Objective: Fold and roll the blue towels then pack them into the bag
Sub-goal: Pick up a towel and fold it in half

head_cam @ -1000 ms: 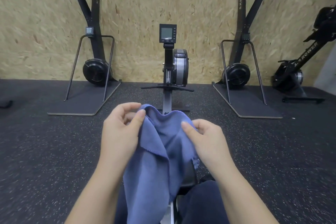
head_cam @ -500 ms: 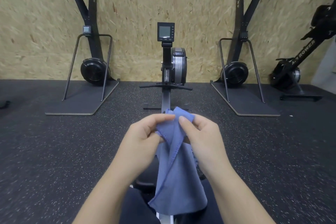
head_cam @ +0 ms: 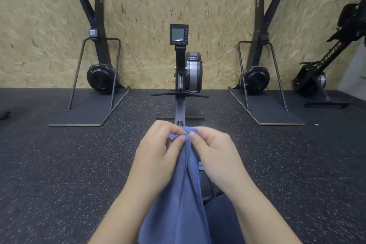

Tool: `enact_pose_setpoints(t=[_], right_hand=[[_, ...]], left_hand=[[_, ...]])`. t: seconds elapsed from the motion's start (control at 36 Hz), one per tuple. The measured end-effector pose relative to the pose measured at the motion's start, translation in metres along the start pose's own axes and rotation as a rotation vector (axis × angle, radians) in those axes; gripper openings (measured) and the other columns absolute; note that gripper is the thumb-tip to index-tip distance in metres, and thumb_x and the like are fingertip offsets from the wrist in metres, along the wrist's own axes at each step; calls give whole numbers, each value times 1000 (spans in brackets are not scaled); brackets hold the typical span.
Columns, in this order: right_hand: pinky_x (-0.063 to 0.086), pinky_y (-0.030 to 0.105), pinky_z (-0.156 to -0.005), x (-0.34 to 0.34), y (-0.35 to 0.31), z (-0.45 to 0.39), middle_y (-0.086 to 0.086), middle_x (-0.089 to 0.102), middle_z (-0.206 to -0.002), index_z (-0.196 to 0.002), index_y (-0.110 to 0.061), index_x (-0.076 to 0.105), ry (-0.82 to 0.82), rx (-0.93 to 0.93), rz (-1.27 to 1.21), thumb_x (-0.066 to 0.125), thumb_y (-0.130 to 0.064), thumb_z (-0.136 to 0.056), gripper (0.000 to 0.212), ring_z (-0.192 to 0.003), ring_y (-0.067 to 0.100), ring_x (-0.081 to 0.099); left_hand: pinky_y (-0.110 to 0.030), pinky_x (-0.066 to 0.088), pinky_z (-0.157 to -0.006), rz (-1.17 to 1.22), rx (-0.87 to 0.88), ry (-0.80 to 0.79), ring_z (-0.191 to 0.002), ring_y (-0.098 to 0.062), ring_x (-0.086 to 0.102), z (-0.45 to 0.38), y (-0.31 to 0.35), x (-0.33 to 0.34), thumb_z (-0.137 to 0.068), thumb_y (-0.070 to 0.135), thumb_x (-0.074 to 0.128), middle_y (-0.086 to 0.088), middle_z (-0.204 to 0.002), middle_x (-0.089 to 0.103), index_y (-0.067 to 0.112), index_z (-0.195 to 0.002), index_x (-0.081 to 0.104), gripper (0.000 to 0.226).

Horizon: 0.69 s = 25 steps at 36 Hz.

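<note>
A blue towel (head_cam: 178, 200) hangs folded lengthwise in front of me, its top edge held up between both hands and its lower part draped over my lap. My left hand (head_cam: 158, 154) pinches the top corners from the left, thumb and fingers curled on the cloth. My right hand (head_cam: 213, 154) pinches the same top edge from the right, its fingertips touching those of the left hand. No bag is in view.
A rowing machine (head_cam: 188, 69) with a monitor stands straight ahead, its rail running toward me under the towel. Two ski machines (head_cam: 101, 77) (head_cam: 255, 77) on flat platforms flank it against the chipboard wall. Another rower (head_cam: 324, 65) leans at far right. The floor is dark speckled rubber.
My hands came together from about a towel's width apart, bringing the top corners of the towel together so it now hangs as a narrower folded strip.
</note>
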State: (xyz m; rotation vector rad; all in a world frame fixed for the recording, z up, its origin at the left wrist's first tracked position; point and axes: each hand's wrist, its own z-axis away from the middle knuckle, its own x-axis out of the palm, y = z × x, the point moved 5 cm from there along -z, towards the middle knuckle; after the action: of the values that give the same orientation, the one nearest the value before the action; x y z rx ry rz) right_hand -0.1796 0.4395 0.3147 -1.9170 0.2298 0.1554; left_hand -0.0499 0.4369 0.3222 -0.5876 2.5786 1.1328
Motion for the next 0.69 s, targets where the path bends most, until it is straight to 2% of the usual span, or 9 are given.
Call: enact_pose_setpoints(t=[0.06, 0.14, 0.31, 0.44, 0.56, 0.61, 0.64, 0.69], right_hand=[[44, 8, -69, 0, -2, 1, -27, 68, -80, -98, -29, 71, -27, -20, 33, 50, -13, -98, 26, -80, -10, 61], [41, 4, -70, 0, -6, 3, -31, 67, -81, -87, -40, 65, -61, -61, 45, 48, -9, -98, 37, -82, -12, 61], [40, 4, -73, 1, -9, 5, -33, 67, -82, -91, -38, 64, -97, -86, 12, 47, -6, -98, 37, -84, -14, 60], [41, 5, -71, 1, -11, 6, -26, 69, -82, -92, -31, 68, -80, -89, -29, 48, -5, -98, 34, -81, -11, 62], [42, 7, -76, 0, -10, 5, -17, 71, -90, -98, -29, 69, -51, -116, 24, 49, -8, -98, 30, -89, -7, 63], [42, 8, -78, 0, -10, 5, -15, 71, -95, -101, -29, 69, -54, -122, 44, 48, -8, -98, 30, -92, -6, 62], [42, 7, -79, 0, -9, 5, -15, 71, -96, -102, -28, 69, -59, -120, 49, 47, -8, -99, 30, -93, -6, 62], [42, 8, -80, 1, -7, 4, -12, 72, -98, -105, -25, 69, -77, -116, 51, 46, -9, -99, 29, -94, -5, 62]], left_hand=[[-11, 40, -70, -6, -13, -18, -79, -2, 56, 1, 0, 1, -88, 22, 60, 17, -90, 60, 34, -78, 58, 16], [-9, 37, -70, -20, -28, -49, -78, 1, 54, 2, 3, 2, -90, 10, 63, 15, -78, 60, 32, -77, 56, 27], [-8, 35, -65, -12, -27, -87, -68, 3, 49, 2, 7, 2, -91, 9, 62, 14, -68, 53, 29, -74, 52, 28], [-9, 33, -68, -56, 46, -26, -76, -1, 49, 0, 7, 2, -86, 37, 54, 13, -76, 53, 29, -74, 53, 15], [-7, 35, -67, -30, 4, -14, -72, 5, 52, 0, 7, 0, -83, 28, 56, 12, -76, 60, 27, -77, 57, 7], [-7, 36, -66, -50, 5, -4, -72, 6, 53, 1, 7, -1, -82, 28, 55, 14, -84, 62, 30, -77, 56, 6], [-9, 36, -67, -60, 9, 0, -72, 7, 53, 1, 7, -1, -83, 29, 55, 16, -89, 62, 30, -77, 56, 6], [-23, 42, -73, -80, 13, 11, -73, 8, 51, 1, 6, -1, -84, 30, 54, 17, -95, 60, 29, -78, 56, 6]])
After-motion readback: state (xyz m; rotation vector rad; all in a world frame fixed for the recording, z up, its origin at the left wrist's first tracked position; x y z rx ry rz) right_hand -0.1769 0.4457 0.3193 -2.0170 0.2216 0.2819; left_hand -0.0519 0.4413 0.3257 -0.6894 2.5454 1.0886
